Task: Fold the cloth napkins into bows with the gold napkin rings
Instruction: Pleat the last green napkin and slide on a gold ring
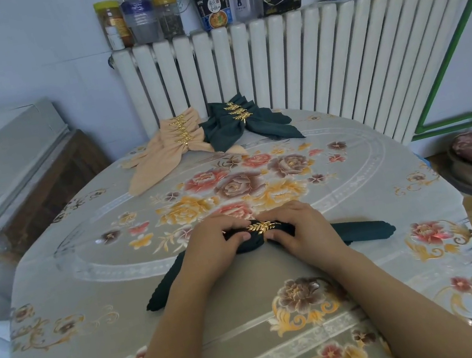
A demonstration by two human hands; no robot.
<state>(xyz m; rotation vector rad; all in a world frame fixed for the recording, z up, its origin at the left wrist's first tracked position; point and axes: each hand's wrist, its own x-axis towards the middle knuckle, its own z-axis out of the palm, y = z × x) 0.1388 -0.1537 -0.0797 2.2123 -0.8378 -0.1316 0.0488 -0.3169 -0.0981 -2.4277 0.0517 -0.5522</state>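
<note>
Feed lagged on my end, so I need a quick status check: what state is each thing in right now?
Dark green napkin: gathered at its middle, tails spread on the table.
Gold ring: around the napkin's middle.
Left hand: grips the napkin left of the ring.
Right hand: grips it on the right.
Peach bows: ringed, stacked.
Green bows: ringed, stacked.

Both bare forearms reach forward from the lower edge, converging toward the centre. The left hand lies palm down, fingers curled, thumb pointing inward. The right hand mirrors it, fingers curled, thumb tip facing the left thumb. The two hands sit close together.
</note>
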